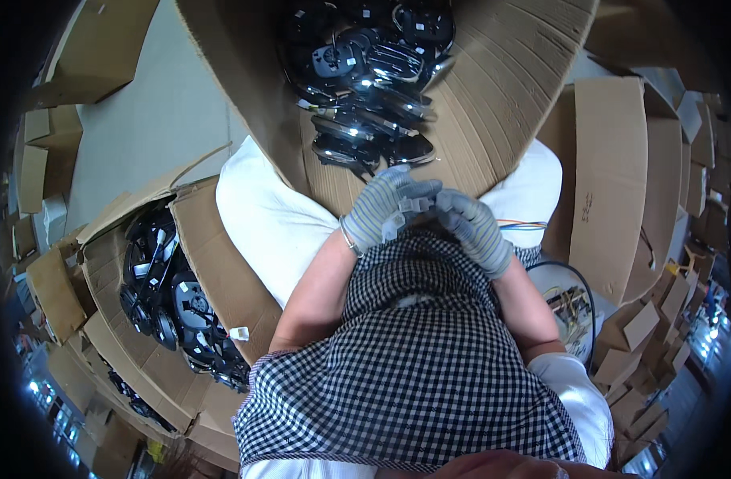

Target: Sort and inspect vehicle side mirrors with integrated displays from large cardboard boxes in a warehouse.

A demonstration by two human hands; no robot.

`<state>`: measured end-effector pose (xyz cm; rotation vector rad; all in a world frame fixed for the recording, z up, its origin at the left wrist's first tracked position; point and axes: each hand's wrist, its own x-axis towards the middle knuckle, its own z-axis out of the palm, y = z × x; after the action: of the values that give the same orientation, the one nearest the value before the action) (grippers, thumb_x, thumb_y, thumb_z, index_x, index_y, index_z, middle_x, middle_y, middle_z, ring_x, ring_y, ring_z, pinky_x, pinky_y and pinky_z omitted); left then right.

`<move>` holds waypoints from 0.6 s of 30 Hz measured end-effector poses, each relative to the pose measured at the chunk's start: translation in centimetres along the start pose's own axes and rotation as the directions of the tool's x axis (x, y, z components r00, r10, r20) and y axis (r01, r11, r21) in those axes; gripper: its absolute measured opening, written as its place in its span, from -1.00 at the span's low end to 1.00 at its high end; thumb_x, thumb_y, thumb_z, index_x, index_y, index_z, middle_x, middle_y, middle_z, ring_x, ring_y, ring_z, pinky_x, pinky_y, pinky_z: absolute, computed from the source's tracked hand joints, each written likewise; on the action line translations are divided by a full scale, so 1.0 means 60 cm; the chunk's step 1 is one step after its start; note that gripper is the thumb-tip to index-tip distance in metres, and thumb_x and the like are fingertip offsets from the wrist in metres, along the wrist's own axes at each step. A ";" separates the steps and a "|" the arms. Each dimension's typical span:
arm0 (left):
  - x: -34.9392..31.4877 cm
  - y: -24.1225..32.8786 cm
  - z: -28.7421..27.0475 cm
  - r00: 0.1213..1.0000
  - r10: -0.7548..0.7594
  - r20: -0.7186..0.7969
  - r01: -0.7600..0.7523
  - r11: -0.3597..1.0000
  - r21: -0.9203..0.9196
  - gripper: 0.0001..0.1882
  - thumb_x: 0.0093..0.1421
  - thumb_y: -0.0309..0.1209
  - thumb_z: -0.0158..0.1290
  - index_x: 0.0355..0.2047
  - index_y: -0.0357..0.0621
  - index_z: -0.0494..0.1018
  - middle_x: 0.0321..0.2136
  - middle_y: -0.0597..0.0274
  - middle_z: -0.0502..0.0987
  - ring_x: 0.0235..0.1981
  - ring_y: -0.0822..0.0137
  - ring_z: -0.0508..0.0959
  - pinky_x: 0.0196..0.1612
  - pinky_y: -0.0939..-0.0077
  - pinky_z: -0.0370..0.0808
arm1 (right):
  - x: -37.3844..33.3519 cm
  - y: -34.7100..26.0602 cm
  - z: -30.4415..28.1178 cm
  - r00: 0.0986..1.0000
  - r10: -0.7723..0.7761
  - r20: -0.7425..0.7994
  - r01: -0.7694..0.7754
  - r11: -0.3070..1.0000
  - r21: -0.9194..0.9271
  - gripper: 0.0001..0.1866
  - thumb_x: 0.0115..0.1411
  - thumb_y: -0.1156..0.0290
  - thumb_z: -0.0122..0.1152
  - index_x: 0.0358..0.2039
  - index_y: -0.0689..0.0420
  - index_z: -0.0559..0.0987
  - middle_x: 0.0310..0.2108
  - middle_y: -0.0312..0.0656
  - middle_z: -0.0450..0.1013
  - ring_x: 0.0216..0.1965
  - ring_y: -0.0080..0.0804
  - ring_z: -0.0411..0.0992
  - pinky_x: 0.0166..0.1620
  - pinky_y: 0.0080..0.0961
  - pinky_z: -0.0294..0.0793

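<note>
Striped grey work gloves cover both hands, which meet over my lap at the near edge of a large cardboard box [493,104]. My left hand [375,209] is closed around small translucent white plastic connectors [393,227], which stick out below its fingers. Close beside it, my right hand [476,231] has its fingers bent and pressed together at the left fingertips; what they pinch is hidden. Glossy black plastic parts [373,128] with cables lie piled in the box just beyond the hands.
On the left, an open carton [130,319] holds more black parts [191,302], with a white connector [239,333] hanging at its side. A white bucket [551,281] with small metal pieces stands at right. Thin coloured wires [521,225] cross my right thigh. Cardboard boxes [609,191] surround me.
</note>
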<state>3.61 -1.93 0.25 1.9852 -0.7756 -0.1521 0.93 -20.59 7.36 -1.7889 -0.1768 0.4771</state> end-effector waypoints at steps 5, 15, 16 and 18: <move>-0.014 -0.002 0.009 0.997 -0.049 -0.057 0.039 0.986 -0.162 -0.74 0.08 -0.47 -0.04 -0.20 -0.14 0.50 -0.21 0.18 0.53 -0.21 0.22 0.50 -0.06 0.42 0.38 | -0.030 0.003 -0.048 0.954 0.281 -0.108 -0.257 0.946 0.196 -0.65 0.28 0.22 -0.07 -0.17 0.25 0.50 -0.47 -0.24 0.45 -0.38 -0.53 0.43 -0.31 -0.67 0.39; -0.039 -0.030 0.023 0.986 -0.122 -0.116 0.119 0.992 -0.032 -0.80 0.24 -0.42 -0.15 -0.20 -0.16 0.44 -0.28 0.12 0.47 -0.28 0.09 0.45 -0.22 0.36 0.42 | -0.013 0.025 -0.025 0.999 0.035 -0.020 -0.040 0.743 -0.668 -0.68 0.25 0.15 -0.07 -0.35 0.12 0.53 -0.62 -0.11 0.37 -0.62 -0.24 0.30 -0.45 -0.48 0.34; -0.039 -0.035 0.024 0.986 -0.122 -0.112 0.119 0.992 -0.030 -0.80 0.24 -0.42 -0.15 -0.20 -0.16 0.44 -0.28 0.12 0.47 -0.28 0.09 0.45 -0.22 0.36 0.42 | -0.009 0.029 -0.027 0.998 0.060 0.037 -0.020 0.745 -0.666 -0.66 0.25 0.14 -0.06 -0.36 0.15 0.53 -0.63 -0.16 0.38 -0.63 -0.30 0.30 -0.45 -0.49 0.34; -0.038 -0.039 0.025 0.982 0.059 -0.178 -0.046 0.996 0.076 -0.80 0.22 -0.47 -0.13 -0.17 -0.16 0.42 -0.27 0.10 0.47 -0.28 0.08 0.45 -0.24 0.31 0.43 | 0.000 0.038 -0.038 0.994 0.053 0.095 -0.007 0.903 -0.430 -0.69 0.22 0.17 -0.03 -0.41 0.15 0.54 -0.61 -0.17 0.42 -0.59 -0.33 0.36 -0.45 -0.47 0.36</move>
<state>2.29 -0.97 -2.92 2.0112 -0.7240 0.0866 1.57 -23.21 5.63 -2.2022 -0.3496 0.5877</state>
